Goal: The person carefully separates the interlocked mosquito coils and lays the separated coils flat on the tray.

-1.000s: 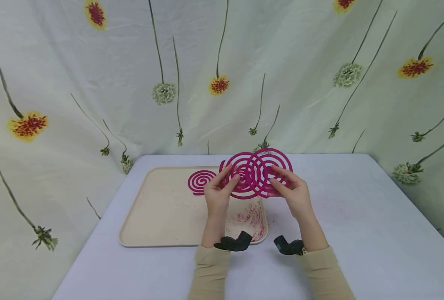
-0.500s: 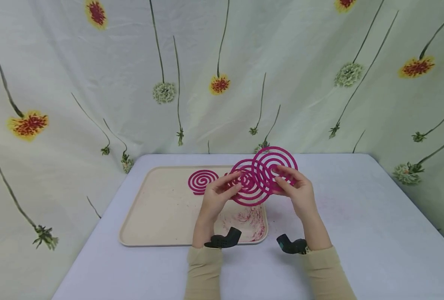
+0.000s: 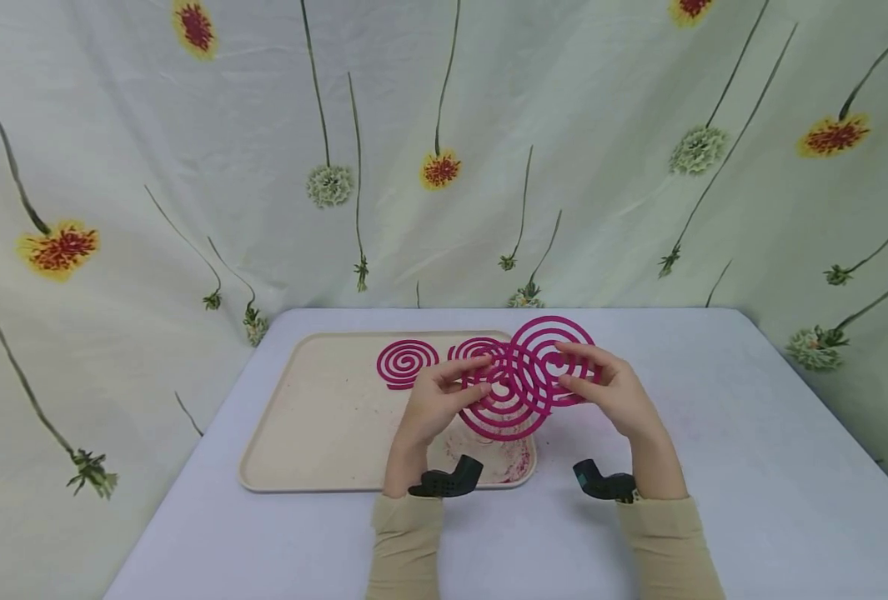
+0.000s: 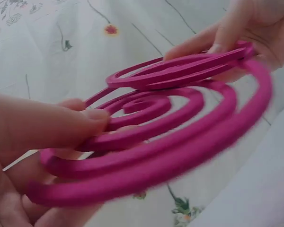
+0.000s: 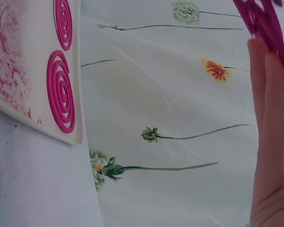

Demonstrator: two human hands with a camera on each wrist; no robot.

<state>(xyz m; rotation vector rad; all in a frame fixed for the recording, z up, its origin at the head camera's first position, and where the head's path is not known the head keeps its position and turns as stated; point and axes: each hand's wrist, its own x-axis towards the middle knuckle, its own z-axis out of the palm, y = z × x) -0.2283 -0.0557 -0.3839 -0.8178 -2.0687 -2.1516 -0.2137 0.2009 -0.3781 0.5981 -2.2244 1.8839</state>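
Observation:
Two magenta mosquito coils are held up over the right end of a cream tray, overlapping each other in the head view. My left hand pinches the nearer, lower coil close to its centre, thumb on one face. The farther coil, higher and to the right, is gripped between thumb and fingers of my right hand. From the left wrist, the left coil looks stretched slightly out of flat, with the other coil just beyond it. The right wrist view catches only an edge of the right coil.
On the tray's far side lie two more coils, one left and one partly behind the held pair. Reddish crumbs mark the tray's right end. The tray stands on a white table before a flowered cloth.
Both held coils have come down, the left one more and nearer to me. My right hand has shifted right, and the coils' overlap has changed. The grips persist.

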